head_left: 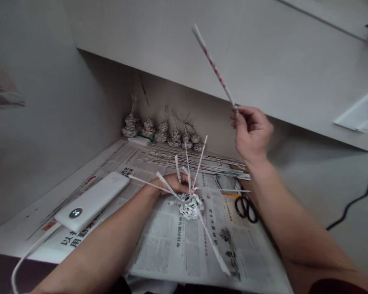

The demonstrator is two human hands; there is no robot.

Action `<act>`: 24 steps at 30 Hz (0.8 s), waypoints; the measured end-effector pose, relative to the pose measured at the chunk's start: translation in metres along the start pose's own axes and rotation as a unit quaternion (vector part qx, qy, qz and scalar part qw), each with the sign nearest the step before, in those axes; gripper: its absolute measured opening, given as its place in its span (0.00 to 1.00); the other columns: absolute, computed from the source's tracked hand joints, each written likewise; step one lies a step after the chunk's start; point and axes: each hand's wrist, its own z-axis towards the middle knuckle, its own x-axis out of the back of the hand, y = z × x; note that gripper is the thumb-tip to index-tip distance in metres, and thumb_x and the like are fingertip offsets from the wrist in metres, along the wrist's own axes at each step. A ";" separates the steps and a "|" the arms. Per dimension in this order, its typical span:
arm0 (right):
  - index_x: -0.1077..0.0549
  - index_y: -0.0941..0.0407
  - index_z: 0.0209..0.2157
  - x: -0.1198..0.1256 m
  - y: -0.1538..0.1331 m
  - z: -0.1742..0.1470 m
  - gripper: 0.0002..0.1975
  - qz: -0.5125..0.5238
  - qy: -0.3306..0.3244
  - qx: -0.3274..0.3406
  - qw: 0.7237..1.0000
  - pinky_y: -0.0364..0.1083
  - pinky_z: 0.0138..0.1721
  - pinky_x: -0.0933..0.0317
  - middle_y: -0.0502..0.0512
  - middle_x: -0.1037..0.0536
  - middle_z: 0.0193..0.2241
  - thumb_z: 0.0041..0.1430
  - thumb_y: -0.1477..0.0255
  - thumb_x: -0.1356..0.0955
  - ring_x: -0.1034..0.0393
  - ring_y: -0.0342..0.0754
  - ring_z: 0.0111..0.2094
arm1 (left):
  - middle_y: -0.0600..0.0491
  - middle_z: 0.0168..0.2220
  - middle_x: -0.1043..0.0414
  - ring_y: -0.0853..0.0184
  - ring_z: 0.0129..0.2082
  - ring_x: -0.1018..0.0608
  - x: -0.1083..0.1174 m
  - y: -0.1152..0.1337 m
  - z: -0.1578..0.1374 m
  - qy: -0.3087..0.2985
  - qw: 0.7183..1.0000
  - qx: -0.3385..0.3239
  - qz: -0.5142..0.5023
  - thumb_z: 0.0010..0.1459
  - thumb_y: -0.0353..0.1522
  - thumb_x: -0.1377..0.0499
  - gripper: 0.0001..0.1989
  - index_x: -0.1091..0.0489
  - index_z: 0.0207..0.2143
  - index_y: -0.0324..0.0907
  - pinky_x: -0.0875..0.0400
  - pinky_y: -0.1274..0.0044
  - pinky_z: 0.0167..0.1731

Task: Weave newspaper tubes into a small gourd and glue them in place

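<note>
My left hand (181, 183) is closed on a small woven paper piece (191, 207), a rounded body of black-and-white printed strips. Several rolled paper strips stick out of its top in different directions, one reaching down toward the table's front. Raised at the right, my right hand (254, 131) pinches the lower end of a long rolled paper stick (215, 70). That stick is white with red print and slants up to the left, away from the woven piece.
Newspaper (159, 253) covers the table. Scissors (245, 207) lie right of the woven piece, loose paper sticks (199, 165) behind it. Several finished gourd-shaped weavings (175, 138) line the back wall. A white power bank (93, 200) with a cable (33, 249) lies left. An overhanging panel (159, 36) slopes above.
</note>
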 end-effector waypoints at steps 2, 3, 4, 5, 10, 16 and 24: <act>0.26 0.52 0.42 0.013 -0.039 0.000 0.09 0.009 -0.015 0.022 1.000 0.46 0.38 0.30 0.51 0.24 0.35 0.62 0.67 0.34 0.28 0.45 0.36 | 0.55 0.26 0.29 0.72 0.27 0.30 0.003 -0.001 -0.001 0.000 1.000 -0.008 0.008 0.41 0.38 0.29 0.18 0.29 0.29 0.34 0.39 0.80 0.30; 0.26 0.52 0.42 0.017 -0.057 -0.003 0.09 0.015 -0.039 0.023 0.999 0.46 0.38 0.30 0.51 0.24 0.35 0.62 0.67 0.34 0.28 0.45 0.36 | 0.56 0.25 0.29 0.71 0.28 0.30 0.004 -0.001 -0.001 0.012 1.000 -0.010 0.012 0.41 0.38 0.29 0.18 0.29 0.29 0.35 0.39 0.79 0.31; 0.26 0.52 0.42 0.021 -0.075 -0.008 0.08 0.021 -0.072 0.014 0.997 0.46 0.37 0.30 0.51 0.25 0.35 0.61 0.68 0.34 0.28 0.44 0.35 | 0.56 0.26 0.29 0.71 0.28 0.30 0.005 -0.001 -0.002 0.022 0.999 -0.013 0.020 0.42 0.37 0.30 0.18 0.30 0.30 0.35 0.39 0.79 0.31; 0.26 0.52 0.43 0.025 -0.091 -0.014 0.09 0.030 -0.110 -0.003 0.994 0.45 0.36 0.29 0.51 0.24 0.34 0.61 0.70 0.34 0.28 0.44 0.34 | 0.56 0.26 0.29 0.71 0.28 0.30 0.006 0.000 -0.002 0.030 0.999 -0.019 0.022 0.42 0.37 0.30 0.17 0.30 0.30 0.35 0.39 0.79 0.31; 0.33 0.49 0.54 0.053 -0.152 -0.033 0.19 0.151 -0.195 -0.161 0.956 0.38 0.21 0.33 0.49 0.24 0.32 0.61 0.72 0.33 0.29 0.40 0.24 | 0.55 0.27 0.28 0.71 0.29 0.30 0.010 0.001 -0.003 0.036 0.998 -0.022 0.044 0.43 0.36 0.30 0.16 0.28 0.30 0.35 0.39 0.79 0.32; 0.29 0.51 0.51 0.098 -0.152 -0.063 0.18 0.236 -0.222 -0.389 0.862 0.38 0.15 0.38 0.50 0.23 0.28 0.58 0.71 0.32 0.28 0.41 0.20 | 0.54 0.27 0.27 0.69 0.29 0.29 0.017 -0.005 0.003 0.032 0.999 -0.009 0.034 0.38 0.37 0.28 0.19 0.28 0.30 0.35 0.38 0.77 0.35; 0.26 0.57 0.43 0.125 -0.071 -0.125 0.13 0.311 -0.027 -0.554 0.772 0.39 0.34 0.26 0.59 0.22 0.44 0.55 0.77 0.33 0.26 0.51 0.48 | 0.56 0.29 0.25 0.70 0.32 0.28 0.007 0.000 -0.009 0.084 0.996 0.007 -0.035 0.47 0.31 0.33 0.10 0.28 0.32 0.36 0.38 0.77 0.38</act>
